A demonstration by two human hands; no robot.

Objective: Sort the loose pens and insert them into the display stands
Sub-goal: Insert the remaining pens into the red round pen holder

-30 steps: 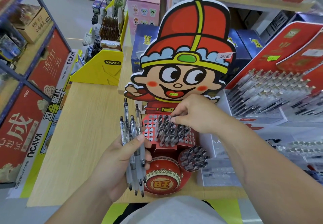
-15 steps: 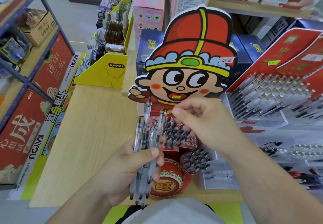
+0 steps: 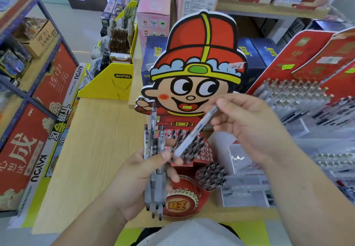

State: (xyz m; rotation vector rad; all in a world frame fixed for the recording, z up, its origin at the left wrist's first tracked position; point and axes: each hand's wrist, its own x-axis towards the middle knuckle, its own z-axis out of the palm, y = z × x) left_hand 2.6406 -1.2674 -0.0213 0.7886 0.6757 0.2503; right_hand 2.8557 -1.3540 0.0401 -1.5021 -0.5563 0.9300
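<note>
While your left hand (image 3: 134,184) stays nearest your body, fingers and thumb curled round an upright bundle of clear grey-barrelled pens (image 3: 152,140) with their points down, the coming move belongs to your right hand (image 3: 251,124). It pinches a single clear plastic pen (image 3: 194,134) by its upper end between thumb and fingertips. That pen's long axis runs on a slant, from your right fingers down and leftward, and its lower end sits just beside your left thumb. It crosses in front of the red tiered display stand with rows of round holes (image 3: 199,162), which lies directly beyond and below both hands, so the pen lies across the holes, not in line with them. I judge you must swing it toward upright before it can drop in. Empty holes show along the panel's left and right edges; dark pens fill the middle. Blur hides which end is the writing tip. Behind rises the stand's cardboard cartoon figure in a red hat (image 3: 194,63).
</note>
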